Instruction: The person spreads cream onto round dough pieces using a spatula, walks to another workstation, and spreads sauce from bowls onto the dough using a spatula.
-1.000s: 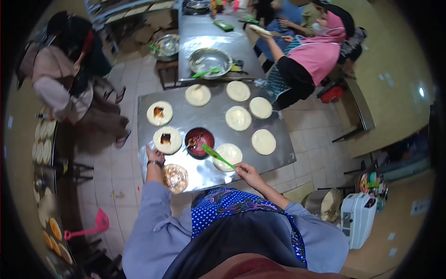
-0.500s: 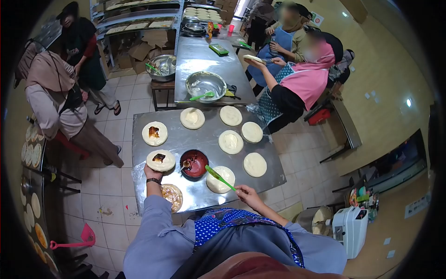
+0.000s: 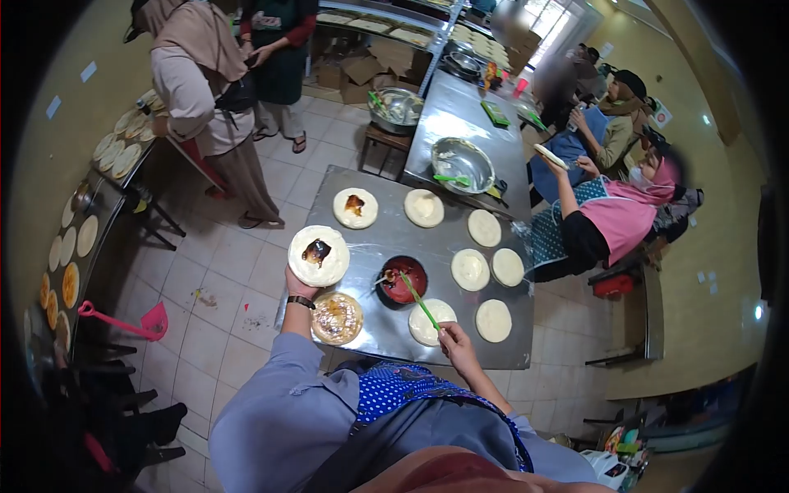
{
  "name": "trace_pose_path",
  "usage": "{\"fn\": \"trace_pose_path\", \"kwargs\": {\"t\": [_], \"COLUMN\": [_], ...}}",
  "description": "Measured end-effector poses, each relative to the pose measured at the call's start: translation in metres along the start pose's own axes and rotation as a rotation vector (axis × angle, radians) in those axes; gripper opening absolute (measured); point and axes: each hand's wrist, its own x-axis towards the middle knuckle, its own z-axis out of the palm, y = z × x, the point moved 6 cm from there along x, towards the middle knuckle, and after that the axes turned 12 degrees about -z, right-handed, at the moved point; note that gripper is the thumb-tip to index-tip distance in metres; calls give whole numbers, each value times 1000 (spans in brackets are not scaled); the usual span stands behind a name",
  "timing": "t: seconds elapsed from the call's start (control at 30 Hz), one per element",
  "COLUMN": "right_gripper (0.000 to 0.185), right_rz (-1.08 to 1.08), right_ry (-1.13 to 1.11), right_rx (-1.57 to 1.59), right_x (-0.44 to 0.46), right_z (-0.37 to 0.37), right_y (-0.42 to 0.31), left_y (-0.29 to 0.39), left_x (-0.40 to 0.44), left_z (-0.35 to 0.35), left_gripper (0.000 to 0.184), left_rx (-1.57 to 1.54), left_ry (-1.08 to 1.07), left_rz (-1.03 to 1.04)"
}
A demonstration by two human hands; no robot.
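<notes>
1. As the head view looks down on the work, the left hand [image 3: 299, 283] has hold of a thick, pale, round dough disc [image 3: 322, 267] with a dark brown smear [image 3: 316, 251] at its centre. Its fingers are mostly hidden underneath, so how firmly they press cannot be told.

2. The disc is at the left edge of the grey metal table [image 3: 380, 238], seemingly lifted, its smeared face up. A broad, flat support beneath should serve it better than a pinch at the rim – soft dough would likely dent or fold.

3. The right hand [image 3: 457, 343] grips the slim, bright green spatula [image 3: 425, 306] near its handle end, fingers closed around it. Its blade reaches into the round red bowl [image 3: 398, 291], which has dark residue inside.

4. Since the handle passes over a plain pale disc [image 3: 422, 327] beside the bowl, a drip could land there; wiping the blade on the bowl's rim would help.

5. For an even coat, light strokes outward from the smear look best, with the disc tipped as little as possible – the shiny amber-brown disc [image 3: 338, 318] lies just below it.
</notes>
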Motion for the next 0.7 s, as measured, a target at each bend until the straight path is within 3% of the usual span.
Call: {"fn": "trace_pose_path", "kwargs": {"t": [0.13,0.27,0.47,0.7], "right_gripper": [16,19,30,30], "right_rz": [-284,-759,-1150,-1310], "right_ry": [-89,-57,-89,-20], "right_rx": [-231,-625,-874,-927], "right_x": [13,7,-7,-13], "right_z": [32,65,105,144], "right_y": [-35,-100,-147,-163], "left_y": [-1,2,9,3], "left_x": [-47,-62,-95,-128], "left_z": [60,70,109,129], "left_gripper": [50,49,50,54], "left_rx": [-74,-78,-92,27], "left_ry": [-125,-171,-295,-355], "left_rz": [-56,-36,-77,-148]}}
